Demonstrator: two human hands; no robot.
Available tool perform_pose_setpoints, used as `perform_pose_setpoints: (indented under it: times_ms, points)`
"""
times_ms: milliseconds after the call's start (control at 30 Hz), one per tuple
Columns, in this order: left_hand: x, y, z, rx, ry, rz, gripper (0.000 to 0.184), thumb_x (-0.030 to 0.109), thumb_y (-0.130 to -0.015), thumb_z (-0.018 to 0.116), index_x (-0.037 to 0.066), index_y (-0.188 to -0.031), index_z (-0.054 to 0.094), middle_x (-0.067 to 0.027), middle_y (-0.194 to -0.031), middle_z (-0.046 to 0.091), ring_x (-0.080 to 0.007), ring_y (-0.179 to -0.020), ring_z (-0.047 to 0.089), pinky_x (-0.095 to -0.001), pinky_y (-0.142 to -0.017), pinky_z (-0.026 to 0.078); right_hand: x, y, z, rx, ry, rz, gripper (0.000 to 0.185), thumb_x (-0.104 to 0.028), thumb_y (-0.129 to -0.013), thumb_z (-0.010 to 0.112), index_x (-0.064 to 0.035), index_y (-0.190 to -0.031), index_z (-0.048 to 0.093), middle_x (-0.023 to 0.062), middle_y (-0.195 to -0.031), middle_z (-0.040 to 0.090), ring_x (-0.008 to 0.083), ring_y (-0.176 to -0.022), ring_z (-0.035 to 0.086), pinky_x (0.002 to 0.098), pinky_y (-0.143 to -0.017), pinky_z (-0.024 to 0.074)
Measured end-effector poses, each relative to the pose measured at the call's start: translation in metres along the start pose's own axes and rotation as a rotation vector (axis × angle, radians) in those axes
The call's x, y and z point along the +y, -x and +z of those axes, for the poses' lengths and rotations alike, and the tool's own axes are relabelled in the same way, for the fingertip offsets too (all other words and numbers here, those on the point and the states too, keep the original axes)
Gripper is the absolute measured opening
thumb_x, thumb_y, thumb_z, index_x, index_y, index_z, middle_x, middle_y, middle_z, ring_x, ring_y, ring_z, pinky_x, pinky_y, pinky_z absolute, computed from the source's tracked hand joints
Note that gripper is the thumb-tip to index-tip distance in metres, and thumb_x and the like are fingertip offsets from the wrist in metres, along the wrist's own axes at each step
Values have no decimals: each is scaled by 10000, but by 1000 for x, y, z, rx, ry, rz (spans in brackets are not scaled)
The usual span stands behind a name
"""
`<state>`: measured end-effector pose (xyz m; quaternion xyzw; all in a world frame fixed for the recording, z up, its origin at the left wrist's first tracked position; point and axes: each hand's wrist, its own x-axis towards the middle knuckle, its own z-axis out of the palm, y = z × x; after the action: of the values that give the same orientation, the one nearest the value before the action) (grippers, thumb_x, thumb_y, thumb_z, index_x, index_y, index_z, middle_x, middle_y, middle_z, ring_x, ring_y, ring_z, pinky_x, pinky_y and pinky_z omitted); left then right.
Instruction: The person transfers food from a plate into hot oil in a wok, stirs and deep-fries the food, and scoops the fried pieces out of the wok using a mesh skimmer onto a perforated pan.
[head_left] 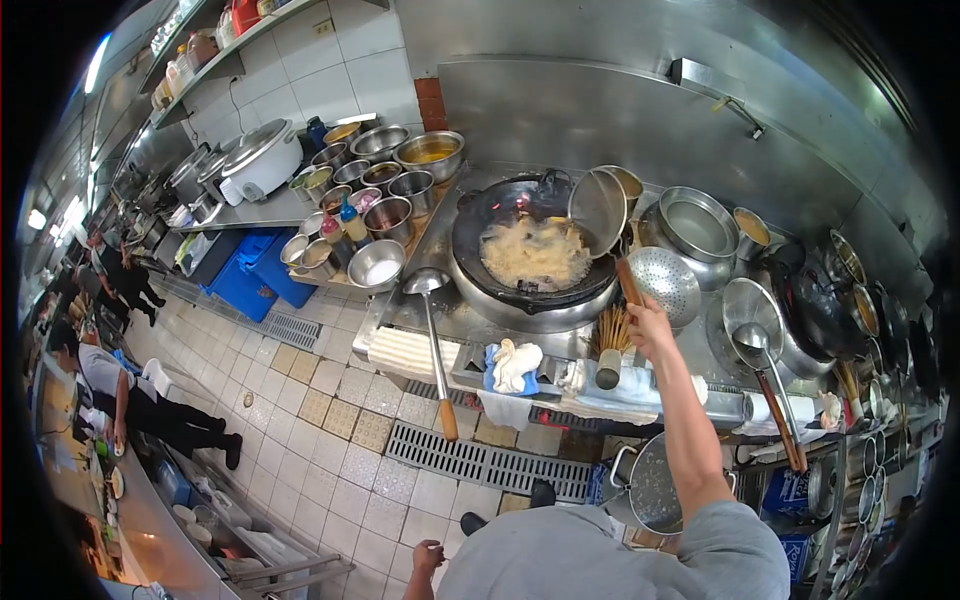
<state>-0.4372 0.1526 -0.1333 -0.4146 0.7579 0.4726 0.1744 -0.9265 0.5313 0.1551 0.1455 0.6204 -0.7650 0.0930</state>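
Note:
My right hand is closed around the wooden handle of a strainer. The strainer's round bowl is tilted at the right rim of a dark wok. Pale, foamy food bubbles in oil inside the wok. Low beside my body hangs my left hand, its fingers curled and no object visible in them. Just below my right hand stands a bamboo brush. A perforated metal colander lies right of the wok.
A ladle with a wooden handle juts over the stove's front edge. Left are several metal bowls and squeeze bottles. On the right, another strainer holds a ladle. A large pot stands below. A co-worker is at far left.

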Motion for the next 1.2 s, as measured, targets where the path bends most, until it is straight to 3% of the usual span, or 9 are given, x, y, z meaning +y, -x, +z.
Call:
perform_pose_setpoints:
  times_ms: [267,367,433,533,700,867,900,967,1200]
  points:
    - [-26,14,-1,-49,116,-23,240,40,-751,642,30,-984,587,-96,-659,622,-171,-515,596,-289,-428,482,41,-49,32,-319,-528,426,63,-151,-925,440,-111,-928,391,43,-677,437,45,-389,265,178,-282,174]
    - [-78,10,7,-44,-175,81,236,29,-754,637,28,-984,585,-92,-663,622,-173,-513,592,-293,-431,485,38,-47,56,-359,-699,578,93,-179,-938,434,-105,-948,379,48,-677,430,37,-391,256,163,-277,183]
    - [-121,-9,11,-29,-108,49,381,306,-801,554,4,-1015,643,-173,-949,662,-262,-904,629,-319,-780,473,38,-46,65,-417,-692,584,93,-178,-937,434,-105,-955,380,49,-678,430,37,-393,258,162,-277,184]
    - [-132,-4,10,-73,-180,56,368,263,-799,549,-13,-1030,631,-184,-990,649,-277,-944,613,-325,-801,465,33,-40,74,-448,-668,583,79,-158,-933,436,-112,-975,387,55,-679,432,41,-397,264,163,-278,181]
    - [-134,-3,12,-99,-90,-49,317,212,-785,562,-7,-998,648,-170,-974,659,-251,-927,626,-328,-781,479,15,-12,85,-393,-337,271,103,-103,-903,467,-116,-991,414,50,-673,442,42,-399,273,172,-298,170]
    - [-118,-9,11,-35,-142,115,317,242,-731,645,31,-967,675,-148,-944,670,-240,-879,641,-317,-754,494,-4,23,95,-323,-30,76,136,-95,-874,511,-97,-1009,496,24,-646,438,41,-389,280,198,-306,174]
    - [-111,4,17,-41,-147,115,317,242,-731,645,31,-967,675,-148,-944,670,-240,-879,641,-317,-754,494,-4,24,94,-310,75,19,260,-96,-875,513,-110,-1131,476,14,-648,432,38,-393,284,200,-314,188]
    - [-42,24,-4,-116,96,-89,223,15,-759,627,25,-978,587,-95,-677,627,-179,-513,593,-300,-439,497,-10,37,96,-263,264,-61,429,-92,-864,534,-123,-1282,447,-3,-644,418,40,-399,296,213,-332,211]
    - [-22,14,-7,-88,62,-73,219,1,-762,616,18,-978,585,-100,-685,627,-184,-515,603,-306,-441,503,-28,55,72,-217,156,-79,419,-89,-852,550,-131,-1261,475,-19,-645,417,31,-404,305,205,-326,190]
